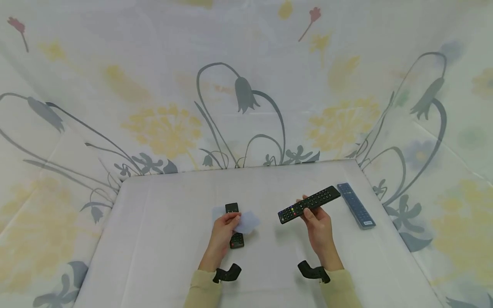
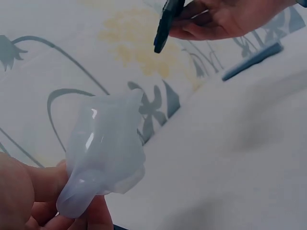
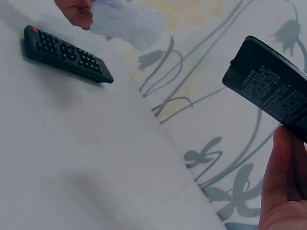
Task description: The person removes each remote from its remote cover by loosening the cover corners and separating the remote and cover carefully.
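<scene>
Translucent film (image 2: 108, 143) out beyond pinching left fingers (image 2: 47, 183), black remote (image 1: 315, 201) across pinching right fingers (image 3: 276, 175)

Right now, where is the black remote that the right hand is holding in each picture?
Head: right of the middle, the black remote slants in the right hand, buttons showing.
Left wrist: at the top, right of the middle, cut off by the top edge.
Right wrist: at the right edge, its printed back showing.
Shared landmark: the pale see-through film pinched by the left hand, seen in all three.
</scene>
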`<state>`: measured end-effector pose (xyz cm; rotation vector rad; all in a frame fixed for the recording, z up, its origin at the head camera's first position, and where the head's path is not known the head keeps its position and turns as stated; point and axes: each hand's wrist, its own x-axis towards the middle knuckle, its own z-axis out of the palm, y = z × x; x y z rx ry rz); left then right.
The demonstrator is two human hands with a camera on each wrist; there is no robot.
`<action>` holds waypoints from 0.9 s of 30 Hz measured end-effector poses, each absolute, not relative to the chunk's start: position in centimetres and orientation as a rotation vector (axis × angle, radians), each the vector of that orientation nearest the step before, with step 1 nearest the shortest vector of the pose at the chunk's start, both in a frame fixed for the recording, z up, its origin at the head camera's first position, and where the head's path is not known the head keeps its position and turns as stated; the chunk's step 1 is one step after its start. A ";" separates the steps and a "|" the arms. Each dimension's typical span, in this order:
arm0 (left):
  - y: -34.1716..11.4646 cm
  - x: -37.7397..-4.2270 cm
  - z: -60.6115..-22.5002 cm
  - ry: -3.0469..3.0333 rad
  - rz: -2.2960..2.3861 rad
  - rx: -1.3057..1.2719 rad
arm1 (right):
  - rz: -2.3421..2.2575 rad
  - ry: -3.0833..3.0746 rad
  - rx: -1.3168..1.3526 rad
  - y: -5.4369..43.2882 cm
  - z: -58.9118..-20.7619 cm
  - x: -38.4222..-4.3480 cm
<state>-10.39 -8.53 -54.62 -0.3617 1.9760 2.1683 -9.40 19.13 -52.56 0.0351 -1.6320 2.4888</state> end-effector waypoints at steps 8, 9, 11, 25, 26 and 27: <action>-8.5 -10.2 -55.1 1.897 2.245 -0.409 | 2.537 -1.627 0.047 19.2 -53.1 -9.4; -8.4 -10.2 -55.0 1.893 2.243 -0.403 | 2.545 -1.631 0.049 19.2 -53.2 -9.4; -8.3 -10.1 -55.0 1.878 2.242 -0.400 | 2.563 -1.641 0.046 19.2 -53.3 -9.3; -6.4 -9.8 -54.9 1.887 2.220 -0.397 | 2.602 -1.924 -0.056 18.5 -54.7 -9.3; -6.2 -9.8 -54.9 1.888 2.228 -0.407 | 2.610 -1.948 -0.054 18.4 -54.8 -9.3; -6.0 -9.8 -54.9 1.888 2.235 -0.427 | 2.616 -1.974 -0.055 18.4 -55.0 -9.3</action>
